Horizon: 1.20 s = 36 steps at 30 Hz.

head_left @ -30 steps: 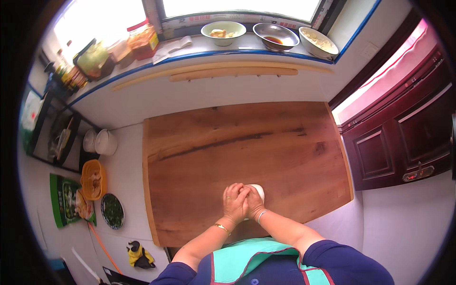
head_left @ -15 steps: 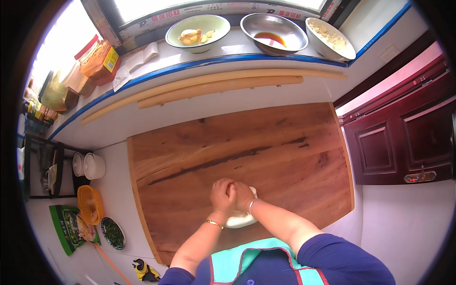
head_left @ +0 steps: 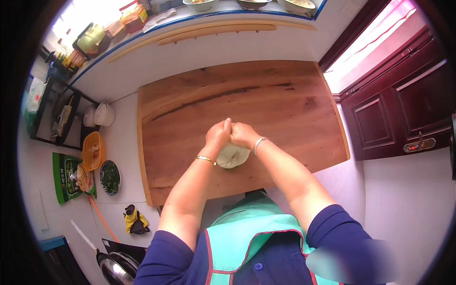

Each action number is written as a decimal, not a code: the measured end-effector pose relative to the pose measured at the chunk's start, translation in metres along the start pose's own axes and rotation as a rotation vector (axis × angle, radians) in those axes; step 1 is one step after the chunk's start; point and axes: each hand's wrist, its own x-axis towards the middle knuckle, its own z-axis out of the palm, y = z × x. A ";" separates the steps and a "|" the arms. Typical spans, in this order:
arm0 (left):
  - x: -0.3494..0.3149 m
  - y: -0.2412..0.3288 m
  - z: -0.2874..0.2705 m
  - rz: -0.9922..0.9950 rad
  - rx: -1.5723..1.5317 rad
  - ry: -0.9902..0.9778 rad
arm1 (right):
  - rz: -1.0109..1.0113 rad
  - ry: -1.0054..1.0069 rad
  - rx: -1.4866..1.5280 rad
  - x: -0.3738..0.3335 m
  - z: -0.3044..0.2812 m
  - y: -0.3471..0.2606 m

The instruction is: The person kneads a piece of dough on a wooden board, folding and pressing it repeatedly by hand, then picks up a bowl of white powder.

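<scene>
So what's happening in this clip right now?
A person presses a pale lump of dough on a large wooden board, with the left hand and right hand together on top of it. Two long rolling pins lie behind the board. An orange basket and a plate of chopped greens sit on the left.

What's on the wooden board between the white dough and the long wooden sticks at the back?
In the head view, only bare board lies between the dough and the sticks, then a strip of white counter.
</scene>
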 end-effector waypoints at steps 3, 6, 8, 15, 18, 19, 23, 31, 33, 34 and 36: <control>-0.043 -0.013 0.018 0.246 0.123 0.289 | -0.168 0.337 -0.067 -0.039 0.029 -0.010; -0.074 -0.034 0.033 0.491 0.245 0.416 | -0.224 0.523 -0.131 -0.068 0.071 -0.001; -0.087 -0.045 0.040 0.490 0.241 0.387 | -0.247 0.554 -0.235 -0.075 0.096 0.011; -0.014 -0.048 0.027 0.511 0.272 0.294 | -0.233 0.483 -0.184 -0.013 0.067 0.025; 0.023 -0.048 0.024 0.442 0.194 0.234 | -0.181 0.412 -0.185 0.015 0.055 0.036; 0.030 -0.050 0.026 0.411 0.175 0.234 | -0.136 0.339 -0.165 0.022 0.052 0.040; 0.059 -0.050 0.024 0.337 0.084 0.270 | -0.094 0.303 -0.115 0.049 0.035 0.043; 0.099 -0.050 0.023 0.012 0.056 0.346 | 0.060 0.280 0.038 0.079 0.023 0.047; 0.089 -0.049 0.023 -0.059 0.045 0.327 | 0.054 0.297 -0.004 0.074 0.020 0.056; 0.076 -0.054 0.022 -0.108 -0.061 0.245 | 0.035 0.332 0.006 0.059 0.029 0.057; 0.039 -0.096 0.021 -0.138 -0.191 0.118 | 0.161 0.371 0.027 0.028 0.068 0.072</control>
